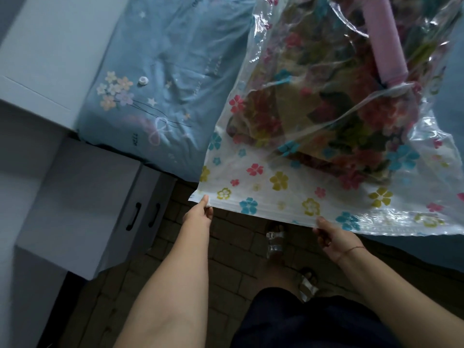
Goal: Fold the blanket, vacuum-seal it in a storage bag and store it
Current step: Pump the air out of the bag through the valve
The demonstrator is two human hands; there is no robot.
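Note:
A clear storage bag (271, 187) printed with small coloured flowers lies on the bed, its near edge hanging over the bedside. Inside it sits the folded floral blanket (334, 116). A pink hand pump (385, 38) lies on top of the bag at the upper right. My left hand (199, 213) pinches the bag's near left corner. My right hand (331, 234) pinches the same zip edge further right. Both hands hold the edge lifted off the bed.
The bed has a blue sheet (163, 71) with a small white cap (142, 81) lying on it. A white bedside cabinet (82, 197) with two dark handles stands to the left. Brick-pattern floor (175, 259) and my sandalled feet are below.

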